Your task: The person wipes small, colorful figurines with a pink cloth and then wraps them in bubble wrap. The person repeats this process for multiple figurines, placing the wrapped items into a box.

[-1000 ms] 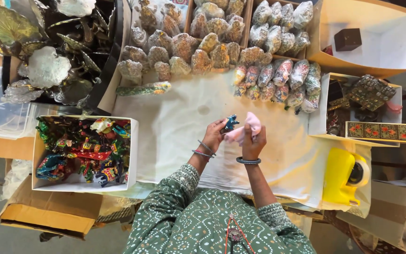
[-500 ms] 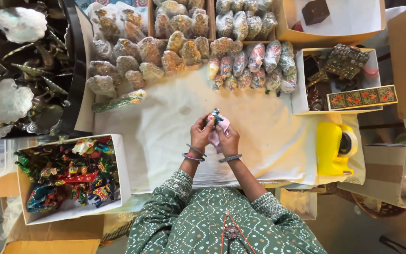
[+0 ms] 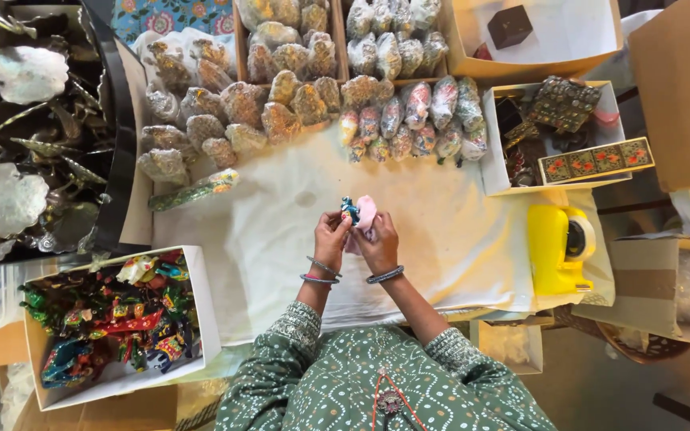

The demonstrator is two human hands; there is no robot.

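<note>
Nearest to you, your two hands meet over the middle of the white cloth (image 3: pixel 281 239) that covers the surface. Your left hand (image 3: pixel 331 239) pinches a small painted figurine (image 3: pixel 350 210), blue-green with bright spots, which sticks up above your fingertips. Your right hand (image 3: pixel 378 243) grips a piece of pink wrapping (image 3: pixel 366 214) pressed against the figurine's side. Both hands are closed on their things; neither is free. The figurine shows bare on its left side, so by my reading this piece is only at the start of its wrap.

To your left, just beside the cloth, the white box (image 3: pixel 201 311) holds a heap of unwrapped colourful figurines (image 3: pixel 113 315). It looks well filled, so a good deal seems left to wrap.

To your right, the yellow tape dispenser (image 3: pixel 557 249) sits on the cloth's edge, apart from your hands and untouched.

Farther off, one long wrapped piece (image 3: pixel 193 190) lies alone on the cloth. Beyond it, rows of wrapped bundles (image 3: pixel 281 108) in clear padded film fill the far edge of the cloth, and a smaller group with pink and coloured contents (image 3: pixel 417 120) lies right of them. These read as the finished share, and it is already large.

At the far right, a white box (image 3: pixel 493 152) holds dark patterned boxes (image 3: pixel 596 160), and a tan carton (image 3: pixel 473 48) beyond it holds a small dark box (image 3: pixel 509 26). At the far left, metal leaf-shaped pieces (image 3: pixel 17 136) lie piled in a dark tray.
</note>
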